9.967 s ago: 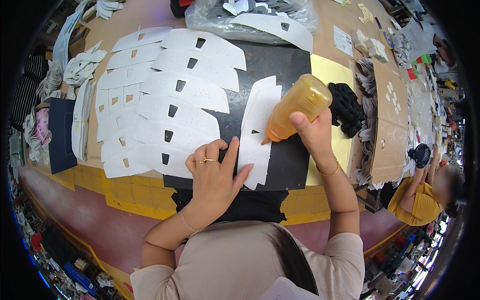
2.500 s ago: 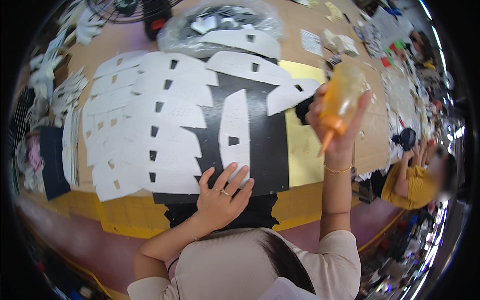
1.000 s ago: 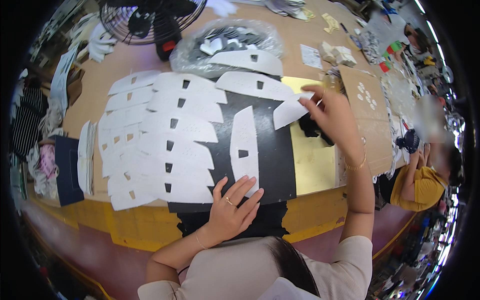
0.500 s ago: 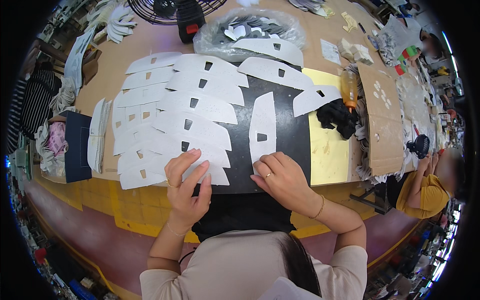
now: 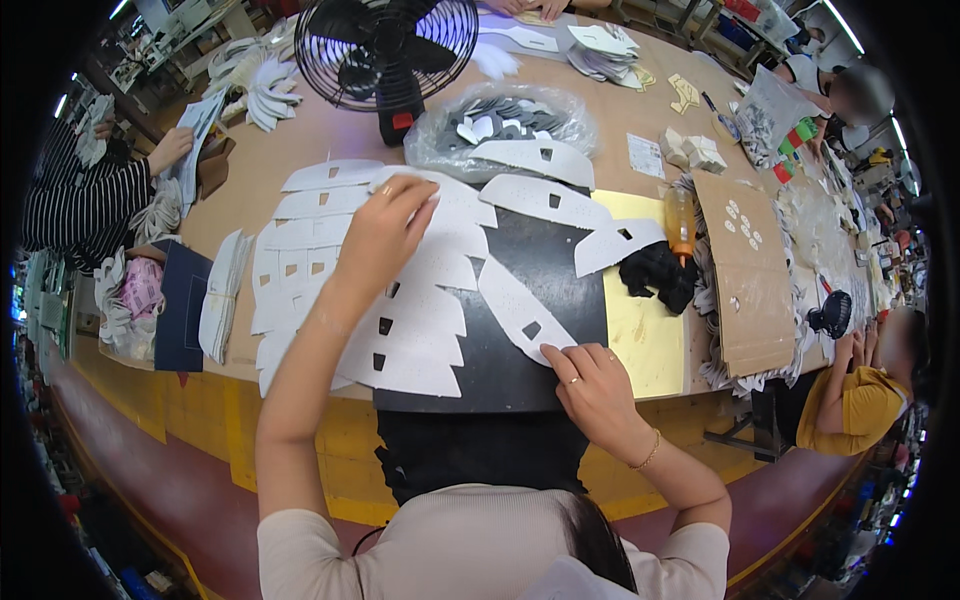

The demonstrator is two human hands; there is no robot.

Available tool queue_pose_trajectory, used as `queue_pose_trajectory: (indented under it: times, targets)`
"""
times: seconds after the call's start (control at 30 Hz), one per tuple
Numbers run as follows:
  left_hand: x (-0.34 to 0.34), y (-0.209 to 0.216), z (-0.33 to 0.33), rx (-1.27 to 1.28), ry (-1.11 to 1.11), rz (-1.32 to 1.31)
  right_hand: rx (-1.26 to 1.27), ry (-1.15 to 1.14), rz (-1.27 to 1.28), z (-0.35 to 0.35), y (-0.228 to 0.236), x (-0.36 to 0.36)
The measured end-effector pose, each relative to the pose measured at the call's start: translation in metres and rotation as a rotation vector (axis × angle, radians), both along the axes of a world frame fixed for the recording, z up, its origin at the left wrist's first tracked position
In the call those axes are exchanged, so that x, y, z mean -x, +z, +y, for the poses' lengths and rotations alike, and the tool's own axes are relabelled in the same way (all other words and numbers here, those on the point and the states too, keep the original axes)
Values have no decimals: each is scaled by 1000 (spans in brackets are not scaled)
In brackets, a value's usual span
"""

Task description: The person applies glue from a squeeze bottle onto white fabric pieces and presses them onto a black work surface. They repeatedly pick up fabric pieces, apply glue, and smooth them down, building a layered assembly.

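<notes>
My left hand reaches across the overlapping rows of white panels to the far end of the middle row. Its fingers are bent together on the top panel, hiding part of it. With thumb and fingers, my right hand pinches the near end of a single white panel with a small dark cut-out. That panel lies slanted on the black mat. Left of the middle row, more white panels overlap in columns. Several others, such as a curved panel, lie at the mat's far right.
A black fan stands at the back beside a clear bag of grey and white pieces. On the right are a yellow sheet, black cloth, an orange bottle and cardboard. Other people work around the table.
My left hand has moved from the near edge to the far end of the middle row. The single panel has swung from upright to slanted, its near end shifting right with my right hand.
</notes>
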State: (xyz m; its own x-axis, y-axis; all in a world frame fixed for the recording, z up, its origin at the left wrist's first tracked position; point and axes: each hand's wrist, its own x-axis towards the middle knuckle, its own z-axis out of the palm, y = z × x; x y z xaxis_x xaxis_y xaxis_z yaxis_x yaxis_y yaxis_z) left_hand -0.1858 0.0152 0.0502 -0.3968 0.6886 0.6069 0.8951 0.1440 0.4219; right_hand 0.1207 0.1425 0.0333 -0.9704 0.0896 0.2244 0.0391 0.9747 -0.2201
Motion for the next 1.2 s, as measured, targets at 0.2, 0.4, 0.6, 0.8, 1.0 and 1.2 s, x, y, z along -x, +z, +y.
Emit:
queue_pose_trajectory:
  times: [0.2, 0.4, 0.6, 0.8, 1.0, 1.2]
  targets:
    - [79, -25, 98, 345, -12, 269, 121, -45, 118, 4, -16, -5]
    - [106, -25, 149, 482, -188, 385, 164, -65, 159, 5, -33, -8]
    - [115, -13, 170, 689, -177, 206, 198, -78, 191, 6, -35, -7]
    - [118, 3, 165, 562, -137, -39, 213, -91, 197, 5, -34, -6]
    - [123, -18, 166, 306, -91, 127, 190, -92, 216, 6, -36, -5]
    - [99, -14, 159, 257, -24, 30, 209, -105, 204, 5, -33, -5]
